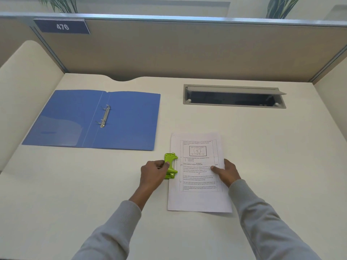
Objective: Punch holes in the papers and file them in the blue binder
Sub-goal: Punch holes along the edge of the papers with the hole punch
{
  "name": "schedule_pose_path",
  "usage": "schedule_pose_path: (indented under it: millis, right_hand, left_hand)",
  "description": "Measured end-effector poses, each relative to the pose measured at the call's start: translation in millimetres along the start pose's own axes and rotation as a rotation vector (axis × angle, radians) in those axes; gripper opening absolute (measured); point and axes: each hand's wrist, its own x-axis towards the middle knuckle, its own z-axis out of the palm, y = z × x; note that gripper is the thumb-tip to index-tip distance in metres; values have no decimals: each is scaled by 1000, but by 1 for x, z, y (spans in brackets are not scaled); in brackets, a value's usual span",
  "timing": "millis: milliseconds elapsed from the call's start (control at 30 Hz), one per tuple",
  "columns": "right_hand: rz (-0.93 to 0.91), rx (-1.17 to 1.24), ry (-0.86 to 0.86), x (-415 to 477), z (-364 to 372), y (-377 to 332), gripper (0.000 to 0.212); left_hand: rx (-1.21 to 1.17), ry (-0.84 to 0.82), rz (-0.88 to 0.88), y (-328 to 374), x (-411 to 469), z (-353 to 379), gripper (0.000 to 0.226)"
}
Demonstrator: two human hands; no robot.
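Mostly just a big cream counter (262, 147), fenced in at 12 o'clock by a tan partition (187, 53). Grey sleeves (105, 235) coming in from 6 o'clock on both sides.

Over at 10 o'clock: the blue binder (127, 121), lying flat and wide open, inside face up, with a metal ring mechanism (105, 116) along the spine. No paper on the rings yet.

At 2 o'clock: a long cable hatch (234, 99) sunk into the counter, lid tipped up, dark inside.

Just past centre toward 5 o'clock: the papers (199, 199), printed side up, a diagram near the top, lying flat and well apart from the binder.

Right hand (226, 172) at the stack's 3 o'clock edge, thumb laid flat on the page. Other fingers hidden, so can't tell whether pinching the edge or just pressing down.

Left hand (153, 174) at the stack's 9 o'clock edge, fingers curled round the green hole punch (170, 162), thumb on top.

Punch sitting right against that edge, mouth toward the sheets. Can't tell how far in.

Tiny extra at 11 o'clock, up on the partition: a blue number plate (62, 26) reading 476.
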Motion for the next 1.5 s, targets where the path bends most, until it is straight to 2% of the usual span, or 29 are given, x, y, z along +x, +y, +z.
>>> schedule_pose_path:
  millis: [333,533,667,833,1000,1233,1433,1500]
  right_hand:
    - [24,89,-23,8,-1,3,29]
    - [106,151,-44,15,-9,1,12]
    - [101,58,-9,19,-6,2,26]
    - [87,-25,-14,21,-5,4,13]
    - [79,-88,-9,23,-4,5,29]
    - [89,-112,5,23,-3,5,31]
    - [86,-113,14,22,-3,4,31]
    - [79,-124,19,22,-2,3,32]
  left_hand:
    - [39,-41,-51,2,16,-9,38]
    - [114,-33,-13,3,19,-9,31]
    - [175,-25,8,9,20,-8,25]
    - [244,-41,-9,14,22,-7,22]
    - [290,-54,-15,17,23,-5,34]
    - [318,-68,-12,21,22,-2,26]
    - [173,-117,-64,15,31,-12,19]
    - [67,-140,-108,13,34,-16,25]
